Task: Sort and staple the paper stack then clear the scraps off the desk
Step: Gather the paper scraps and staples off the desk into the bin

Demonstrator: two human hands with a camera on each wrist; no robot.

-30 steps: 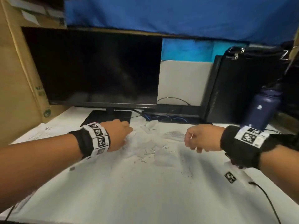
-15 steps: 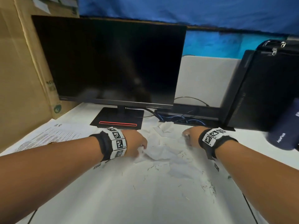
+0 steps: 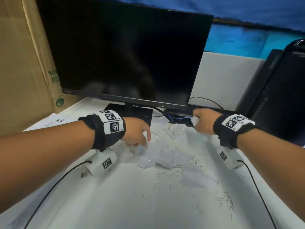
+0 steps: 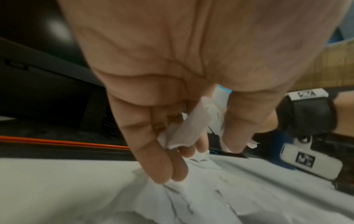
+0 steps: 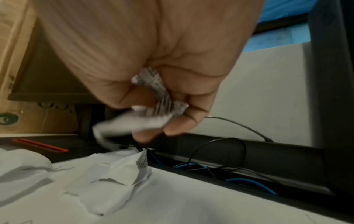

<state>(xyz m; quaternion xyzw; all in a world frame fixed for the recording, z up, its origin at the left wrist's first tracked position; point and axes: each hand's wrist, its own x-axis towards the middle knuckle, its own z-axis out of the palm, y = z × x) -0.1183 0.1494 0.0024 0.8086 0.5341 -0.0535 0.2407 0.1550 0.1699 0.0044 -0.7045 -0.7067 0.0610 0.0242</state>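
Torn white paper scraps (image 3: 166,156) lie in a loose heap on the white desk (image 3: 115,204), just in front of the monitor stand. My left hand (image 3: 140,139) reaches down into the heap's left side and pinches a crumpled scrap (image 4: 187,133) between thumb and fingers. My right hand (image 3: 203,121) is at the heap's far right edge, fingers curled round a printed scrap (image 5: 151,112). Loose staples (image 3: 226,200) are strewn over the desk nearer me. A printed paper stack (image 3: 49,121) lies at the far left.
A black monitor (image 3: 125,52) stands behind the heap on a flat base (image 3: 140,113). A cardboard box (image 3: 24,63) walls the left; a black case (image 3: 283,90) stands right. Cables (image 3: 178,116) run along the back. Wrist-camera cords (image 3: 49,190) trail across the desk.
Both hands moved forward into the scrap heap and closed on pieces. My head has leaned closer, so the monitor and heap fill more of the view; the blue bottle left the frame.
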